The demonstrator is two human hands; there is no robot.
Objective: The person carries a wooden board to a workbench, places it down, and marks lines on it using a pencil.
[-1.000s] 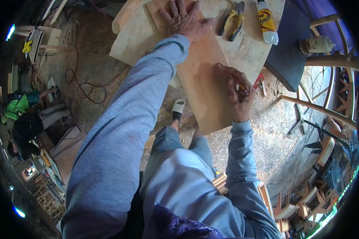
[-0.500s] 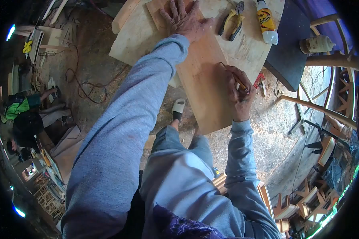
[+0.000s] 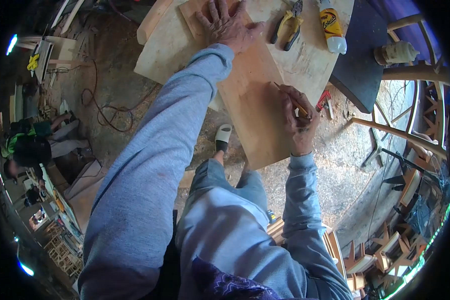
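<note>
A long light-brown wooden board [image 3: 252,107] lies across a pale work table [image 3: 175,50] and sticks out over its near edge. My left hand [image 3: 227,25] presses flat on the board's far end, fingers spread. My right hand [image 3: 297,120] grips a pencil [image 3: 287,96] whose tip touches the board near its right edge. Both arms wear grey-blue sleeves.
Yellow-handled pliers [image 3: 287,27] and a glue bottle [image 3: 331,27] lie on the table at the right. A dark panel [image 3: 357,70] and curved wooden chair frames [image 3: 410,135] stand further right. A cable [image 3: 107,112] trails on the sawdust floor. Another person [image 3: 30,145] crouches at far left.
The view has shifted slightly. My right hand and pencil have barely moved along the board. The person at the left has bent lower.
</note>
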